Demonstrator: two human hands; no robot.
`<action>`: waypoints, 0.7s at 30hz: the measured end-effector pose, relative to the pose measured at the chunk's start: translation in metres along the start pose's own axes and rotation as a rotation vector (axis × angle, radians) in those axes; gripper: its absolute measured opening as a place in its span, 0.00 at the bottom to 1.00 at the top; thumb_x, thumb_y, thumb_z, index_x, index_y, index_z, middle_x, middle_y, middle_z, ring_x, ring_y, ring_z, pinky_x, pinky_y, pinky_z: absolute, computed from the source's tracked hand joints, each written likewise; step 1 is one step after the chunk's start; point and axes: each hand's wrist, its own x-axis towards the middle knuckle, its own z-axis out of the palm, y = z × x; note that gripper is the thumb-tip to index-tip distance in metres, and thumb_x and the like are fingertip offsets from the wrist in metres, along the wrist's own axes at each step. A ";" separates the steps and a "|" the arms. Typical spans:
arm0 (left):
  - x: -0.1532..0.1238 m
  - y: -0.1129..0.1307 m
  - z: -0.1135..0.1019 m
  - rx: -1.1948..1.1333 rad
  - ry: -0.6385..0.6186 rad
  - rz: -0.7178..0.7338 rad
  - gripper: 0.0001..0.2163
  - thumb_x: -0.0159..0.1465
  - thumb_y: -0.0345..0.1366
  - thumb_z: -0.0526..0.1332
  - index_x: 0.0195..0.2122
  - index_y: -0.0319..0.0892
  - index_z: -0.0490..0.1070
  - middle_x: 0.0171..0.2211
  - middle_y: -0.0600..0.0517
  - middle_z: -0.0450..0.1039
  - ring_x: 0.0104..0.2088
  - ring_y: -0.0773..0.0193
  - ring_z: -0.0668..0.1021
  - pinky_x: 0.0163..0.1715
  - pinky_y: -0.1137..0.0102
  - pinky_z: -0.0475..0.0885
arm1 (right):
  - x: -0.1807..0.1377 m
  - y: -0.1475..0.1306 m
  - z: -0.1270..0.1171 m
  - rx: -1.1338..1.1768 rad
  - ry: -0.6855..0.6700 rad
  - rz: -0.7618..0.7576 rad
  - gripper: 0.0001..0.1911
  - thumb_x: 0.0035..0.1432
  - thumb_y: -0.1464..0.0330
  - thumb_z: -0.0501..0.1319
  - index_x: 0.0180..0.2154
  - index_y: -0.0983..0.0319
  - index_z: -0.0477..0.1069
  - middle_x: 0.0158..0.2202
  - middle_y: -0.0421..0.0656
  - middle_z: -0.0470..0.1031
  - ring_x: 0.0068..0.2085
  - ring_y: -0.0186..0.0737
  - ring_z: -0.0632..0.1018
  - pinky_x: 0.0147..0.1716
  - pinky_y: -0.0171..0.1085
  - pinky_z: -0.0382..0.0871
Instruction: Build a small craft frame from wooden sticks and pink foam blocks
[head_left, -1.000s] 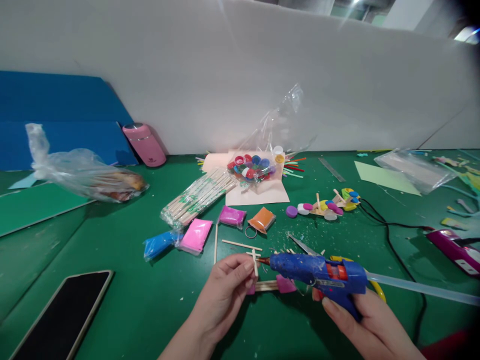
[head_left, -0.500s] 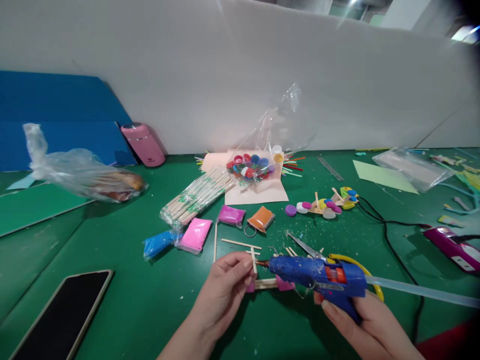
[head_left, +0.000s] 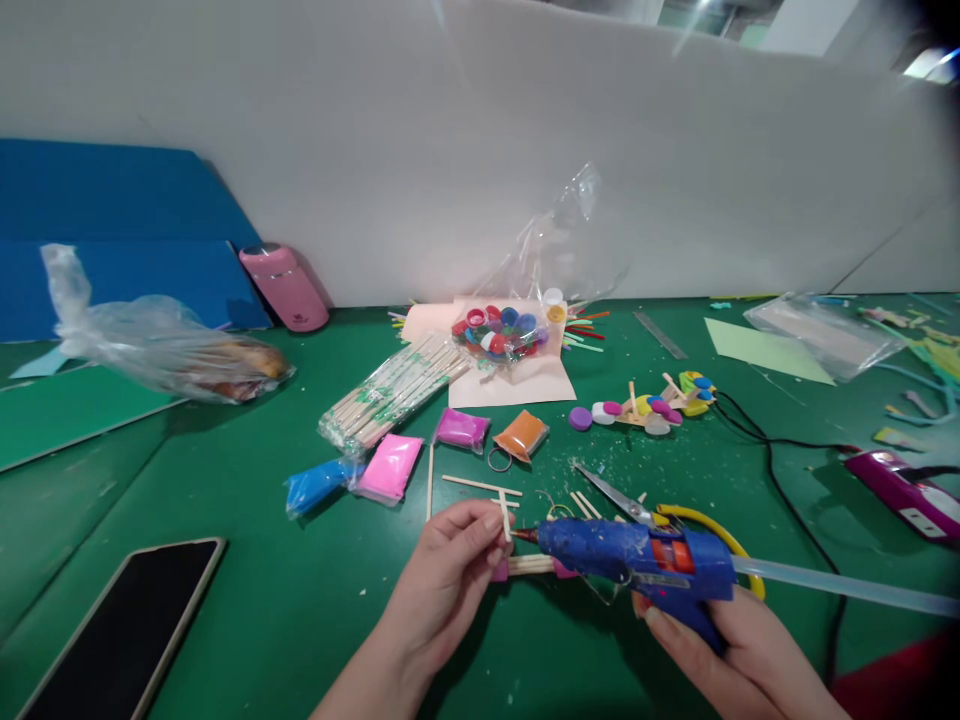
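Note:
My left hand [head_left: 457, 555] pinches a short wooden stick [head_left: 505, 515] upright between thumb and fingers. Wrapped around the handle of a blue glue gun [head_left: 630, 550] is my right hand [head_left: 720, 640]. The gun's metal nozzle points left and is at the lower part of the stick; whether it touches I cannot tell. A clear glue stick [head_left: 840, 583] runs out of the gun's back. Below the nozzle lies a bundle of sticks with pink ends [head_left: 531, 565], partly hidden by my hand and the gun. Yellow-handled scissors [head_left: 619, 492] lie just behind the gun.
Loose sticks [head_left: 481, 486], clay packets [head_left: 462, 430] and a bag of wooden sticks [head_left: 394, 390] lie ahead. Bottle caps [head_left: 499, 335] sit on paper beyond. A cap-and-stick figure [head_left: 652, 410] and a purple power strip [head_left: 904, 492] are at right, a phone [head_left: 124, 630] at left.
The glue gun's nozzle has dipped slightly along the short stick, and the gun has shifted a little. My left hand keeps its pinch almost in place.

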 end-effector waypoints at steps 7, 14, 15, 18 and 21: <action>-0.002 0.000 0.001 -0.008 0.000 -0.015 0.04 0.50 0.31 0.65 0.22 0.36 0.71 0.17 0.55 0.64 0.20 0.73 0.64 0.22 0.76 0.61 | -0.003 0.002 0.001 -0.015 0.022 -0.018 0.12 0.50 0.58 0.56 0.29 0.57 0.75 0.27 0.43 0.79 0.29 0.45 0.79 0.27 0.36 0.75; -0.002 -0.002 0.002 -0.011 0.023 -0.026 0.05 0.48 0.30 0.66 0.22 0.36 0.71 0.16 0.56 0.64 0.19 0.73 0.64 0.22 0.75 0.61 | -0.005 0.001 -0.001 -0.014 -0.013 0.013 0.14 0.50 0.59 0.56 0.34 0.57 0.75 0.30 0.43 0.79 0.30 0.44 0.79 0.28 0.35 0.75; -0.002 -0.002 0.002 -0.010 0.021 -0.025 0.05 0.48 0.30 0.66 0.22 0.36 0.71 0.16 0.56 0.64 0.19 0.73 0.64 0.22 0.75 0.61 | -0.005 0.002 -0.001 -0.020 -0.016 0.009 0.14 0.50 0.59 0.56 0.34 0.57 0.75 0.30 0.44 0.79 0.29 0.44 0.79 0.28 0.35 0.75; -0.001 -0.003 0.002 -0.011 0.006 -0.025 0.05 0.48 0.31 0.66 0.21 0.36 0.71 0.16 0.56 0.63 0.19 0.72 0.64 0.22 0.75 0.61 | -0.004 0.003 -0.002 -0.033 -0.036 -0.028 0.13 0.52 0.60 0.54 0.32 0.58 0.74 0.29 0.44 0.79 0.28 0.43 0.78 0.26 0.34 0.74; -0.001 -0.003 0.002 -0.018 -0.012 -0.026 0.05 0.48 0.32 0.66 0.21 0.37 0.71 0.16 0.56 0.63 0.19 0.72 0.64 0.23 0.74 0.60 | -0.001 0.005 -0.003 -0.030 -0.044 -0.080 0.13 0.54 0.61 0.53 0.32 0.58 0.73 0.29 0.43 0.78 0.28 0.41 0.78 0.27 0.33 0.74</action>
